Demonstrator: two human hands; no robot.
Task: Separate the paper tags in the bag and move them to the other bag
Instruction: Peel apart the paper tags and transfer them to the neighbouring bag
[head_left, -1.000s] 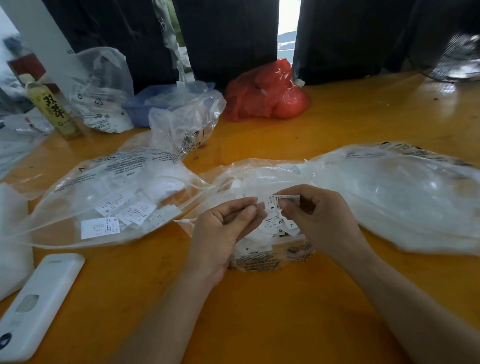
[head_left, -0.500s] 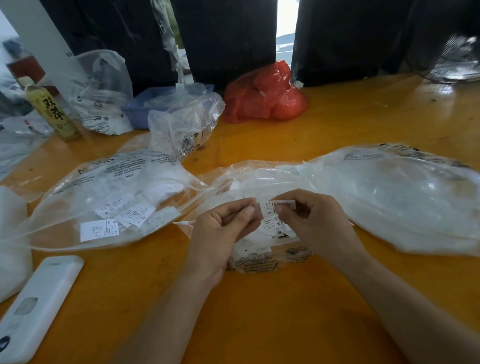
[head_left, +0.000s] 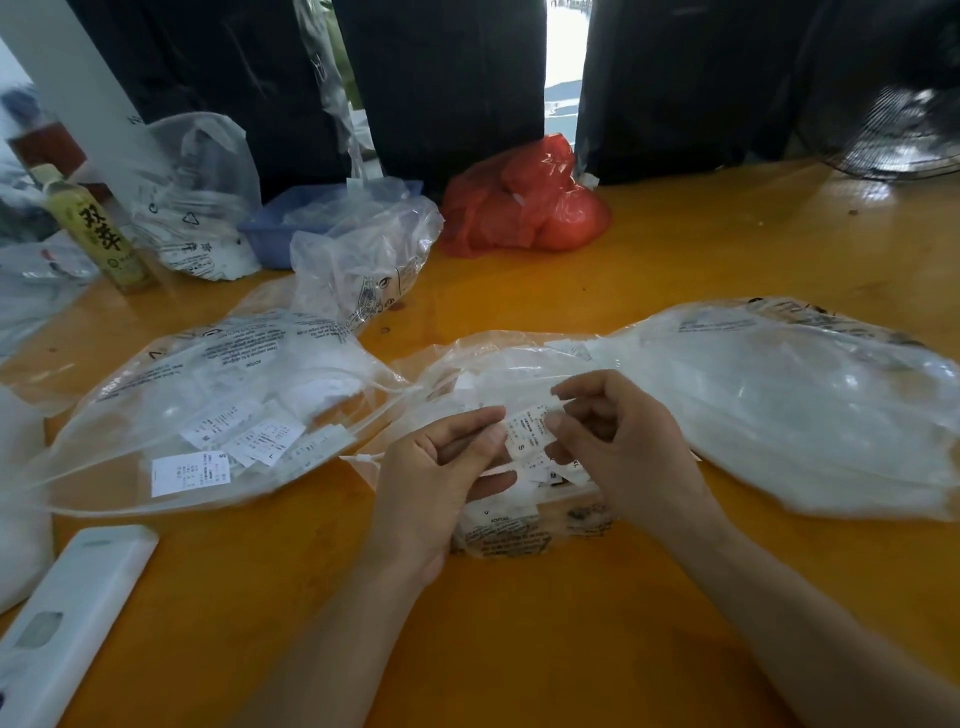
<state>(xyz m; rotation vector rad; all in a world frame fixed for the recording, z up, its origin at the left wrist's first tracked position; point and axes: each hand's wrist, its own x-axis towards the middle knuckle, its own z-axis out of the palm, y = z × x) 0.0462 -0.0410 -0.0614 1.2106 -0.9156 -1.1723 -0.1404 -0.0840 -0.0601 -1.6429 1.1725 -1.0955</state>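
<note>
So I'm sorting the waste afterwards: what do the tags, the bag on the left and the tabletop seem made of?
Tags: thin matte white paper, printed black, bending between the fingers. Bag on the left: clear glossy plastic film, creased, contents visible through it. Tabletop: glossy orange, probably lacquered wood or laminate.

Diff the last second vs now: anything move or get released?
Little changed. Both hands, left hand and right hand, keep pinching the paper tag over the middle bag, fingers shifting slightly as they work it apart. Nothing was let go. The left bag of separated tags stayed put.
</note>
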